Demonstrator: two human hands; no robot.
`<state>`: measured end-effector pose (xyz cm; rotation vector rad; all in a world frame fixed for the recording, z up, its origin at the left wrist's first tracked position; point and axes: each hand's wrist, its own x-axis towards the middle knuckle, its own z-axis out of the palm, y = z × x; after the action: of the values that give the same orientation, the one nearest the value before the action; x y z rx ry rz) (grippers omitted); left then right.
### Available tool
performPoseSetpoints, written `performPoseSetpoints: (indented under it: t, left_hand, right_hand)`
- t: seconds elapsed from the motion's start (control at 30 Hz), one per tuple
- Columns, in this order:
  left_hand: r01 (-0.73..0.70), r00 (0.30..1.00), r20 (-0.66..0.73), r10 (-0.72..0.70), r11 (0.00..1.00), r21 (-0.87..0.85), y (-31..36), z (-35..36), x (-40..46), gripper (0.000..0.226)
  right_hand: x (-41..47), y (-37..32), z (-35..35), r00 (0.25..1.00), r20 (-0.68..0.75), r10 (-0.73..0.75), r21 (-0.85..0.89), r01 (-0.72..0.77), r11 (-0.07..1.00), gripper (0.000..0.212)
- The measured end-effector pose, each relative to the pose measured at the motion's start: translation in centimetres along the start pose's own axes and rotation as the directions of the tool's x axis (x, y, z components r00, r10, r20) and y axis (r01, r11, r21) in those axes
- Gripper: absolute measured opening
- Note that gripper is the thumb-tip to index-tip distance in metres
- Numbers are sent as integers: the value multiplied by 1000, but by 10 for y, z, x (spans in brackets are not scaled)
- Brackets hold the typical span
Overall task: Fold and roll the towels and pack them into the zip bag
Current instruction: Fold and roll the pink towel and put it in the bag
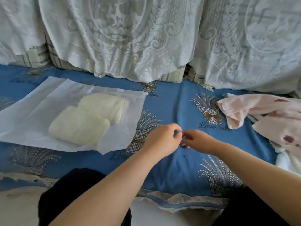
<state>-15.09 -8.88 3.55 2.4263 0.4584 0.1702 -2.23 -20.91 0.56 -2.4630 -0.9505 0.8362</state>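
A translucent white zip bag (31,116) lies flat on the left of the blue seat cover (177,170). Inside it are two rolled cream towels, one nearer (78,126) and one behind it (105,106), side by side and touching. My left hand (161,139) and my right hand (197,141) meet to the right of the bag, just above the blue cover. Their fingertips are pinched together and touch each other. I see nothing held between them; anything tiny there is too small to tell.
A crumpled pink cloth (263,113) with dark red marks lies at the right edge, with white fabric (288,160) below it. White lace covers (130,38) hang over the backrest cushions. My dark-trousered knees (73,193) press against the seat's front edge.
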Motion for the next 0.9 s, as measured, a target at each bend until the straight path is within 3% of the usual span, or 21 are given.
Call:
performPoseSetpoints:
  t: [0.1,0.23,0.33,0.43,0.63,0.73,0.83,0.9]
  left_hand:
    - [-57,994,90,62,997,-53,37,20,14,28]
    - [-48,981,180,66,994,-100,65,49,32,27]
    - [-25,980,198,30,999,-26,66,67,38,16]
    - [-25,976,218,13,998,50,66,76,38,18]
    - [8,983,182,-11,1000,18,73,73,50,17]
    - [25,993,115,-25,1000,-2,67,71,60,14]
    - [-40,994,100,44,998,-48,67,70,66,50]
    - [-107,991,65,114,989,-97,70,71,71,50]
  right_hand:
    - [-3,48,-26,976,-186,118,-118,-141,983,25]
    - [-1,116,-55,837,-469,282,-100,-368,925,37]
    - [-5,155,-71,771,-511,381,-135,-510,850,44]
    - [-1,179,-77,776,-473,418,-132,-531,837,48]
    - [7,153,-84,792,-554,257,-167,-408,898,52]
    - [-3,108,-88,756,-650,82,-210,-282,936,34]
    - [-27,69,-70,731,-650,-206,-256,44,966,16]
    - [-44,50,-52,693,-628,-355,-254,249,935,21]
